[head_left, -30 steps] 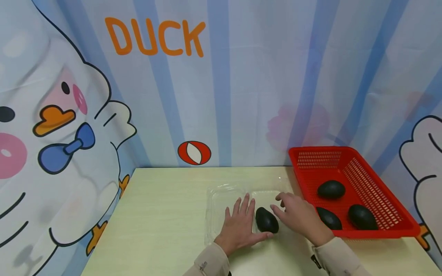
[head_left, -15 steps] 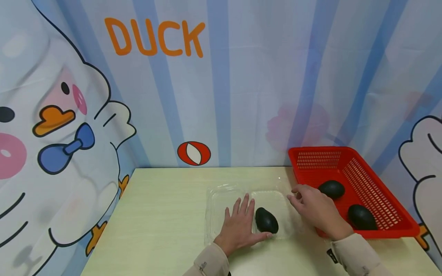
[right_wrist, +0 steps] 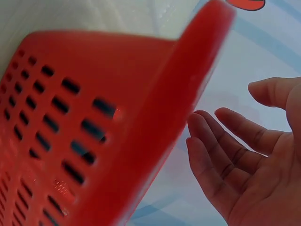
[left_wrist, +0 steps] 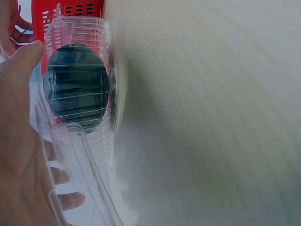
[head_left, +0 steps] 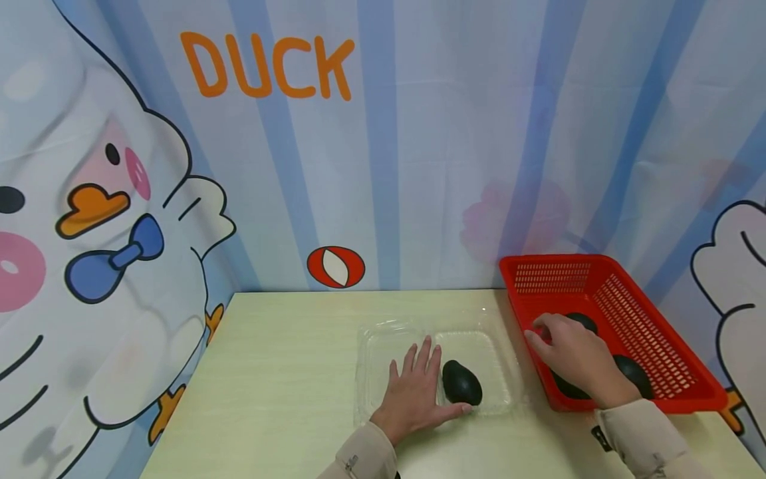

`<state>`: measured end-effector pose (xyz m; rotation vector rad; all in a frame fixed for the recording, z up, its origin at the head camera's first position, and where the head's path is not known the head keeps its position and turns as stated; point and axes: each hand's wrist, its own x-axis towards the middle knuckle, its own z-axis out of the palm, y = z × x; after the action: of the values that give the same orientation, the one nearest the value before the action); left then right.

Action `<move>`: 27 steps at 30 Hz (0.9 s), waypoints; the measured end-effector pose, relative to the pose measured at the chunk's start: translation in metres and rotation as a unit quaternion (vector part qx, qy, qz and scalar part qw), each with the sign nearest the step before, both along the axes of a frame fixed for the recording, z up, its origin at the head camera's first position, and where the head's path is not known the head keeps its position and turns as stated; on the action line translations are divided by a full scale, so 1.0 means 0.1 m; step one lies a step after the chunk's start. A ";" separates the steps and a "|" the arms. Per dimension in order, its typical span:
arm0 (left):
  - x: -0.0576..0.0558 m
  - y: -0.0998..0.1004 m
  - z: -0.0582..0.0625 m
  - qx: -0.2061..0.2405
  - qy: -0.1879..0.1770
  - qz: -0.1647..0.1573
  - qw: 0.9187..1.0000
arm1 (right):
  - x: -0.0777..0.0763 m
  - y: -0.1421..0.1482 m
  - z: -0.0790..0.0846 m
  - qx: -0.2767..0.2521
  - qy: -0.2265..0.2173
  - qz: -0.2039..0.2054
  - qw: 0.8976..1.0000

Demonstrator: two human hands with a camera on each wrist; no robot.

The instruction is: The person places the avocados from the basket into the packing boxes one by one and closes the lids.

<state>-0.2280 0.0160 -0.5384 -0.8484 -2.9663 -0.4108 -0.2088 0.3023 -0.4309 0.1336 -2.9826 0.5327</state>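
My left hand [head_left: 409,396] rests with straight, spread fingers on the left half of a clear plastic clamshell box [head_left: 500,372]. A dark avocado [head_left: 462,384] lies in the box's right half, beside that thumb. In the left wrist view the same avocado [left_wrist: 75,89] shows through the ribbed clear wall. Over the near left part of a red basket [head_left: 676,404] is my right hand [head_left: 574,352], holding nothing, its fingers loosely bent. Beneath and around it lie dark avocados, one behind [head_left: 584,322], one to the right [head_left: 636,374], one mostly covered [head_left: 568,388].
The pale wooden table [head_left: 269,386] stretches left of the box. A curtain [head_left: 419,166] printed with ducks and stripes hangs right behind the table's back edge. The basket's perforated side [right_wrist: 103,56] rises close beside the right hand in the right wrist view.
My right hand has moved right, from above the avocado in the box to over the red basket, where it now covers parts of the avocados. The left hand and the box have stayed put.
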 end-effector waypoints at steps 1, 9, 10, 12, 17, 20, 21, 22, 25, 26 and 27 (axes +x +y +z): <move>0.00 0.00 0.00 -0.001 0.001 0.000 1.000 | 0.00 0.02 -0.01 0.002 -0.004 -0.001 1.000; 0.00 0.00 0.00 -0.004 -0.001 0.000 1.000 | -0.02 0.23 -0.05 0.012 -0.034 -0.004 0.999; 0.00 0.00 0.00 -0.004 -0.001 0.000 1.000 | -0.03 0.25 -0.06 0.014 -0.040 -0.004 0.999; 0.00 0.00 0.00 -0.004 0.000 -0.001 1.000 | -0.03 0.30 -0.08 0.021 -0.049 -0.002 0.999; 0.01 0.00 0.00 -0.005 0.003 -0.001 1.000 | -0.06 0.38 -0.12 0.029 -0.069 0.001 0.997; 0.01 0.00 0.00 -0.006 0.005 -0.001 1.000 | -0.07 0.42 -0.14 0.039 -0.078 0.001 0.996; 0.01 0.00 0.00 -0.005 0.005 -0.001 1.000 | -0.07 0.43 -0.15 0.043 -0.082 0.001 0.996; 0.01 0.00 0.00 -0.005 0.005 0.000 1.000 | -0.07 0.44 -0.16 0.048 -0.083 0.001 0.995; 0.00 0.00 0.00 -0.005 0.004 0.000 1.000 | -0.08 0.48 -0.19 0.063 -0.087 -0.001 0.994; 0.00 0.00 0.00 -0.005 0.004 0.000 1.000 | -0.08 0.49 -0.20 0.065 -0.089 0.000 0.994; 0.00 0.00 0.00 -0.005 0.003 0.000 1.000 | -0.08 0.50 -0.21 0.067 -0.091 0.001 0.994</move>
<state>-0.2280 0.0158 -0.5388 -0.8477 -2.9651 -0.3940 -0.2167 0.3526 -0.4516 0.1058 -3.1966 0.3614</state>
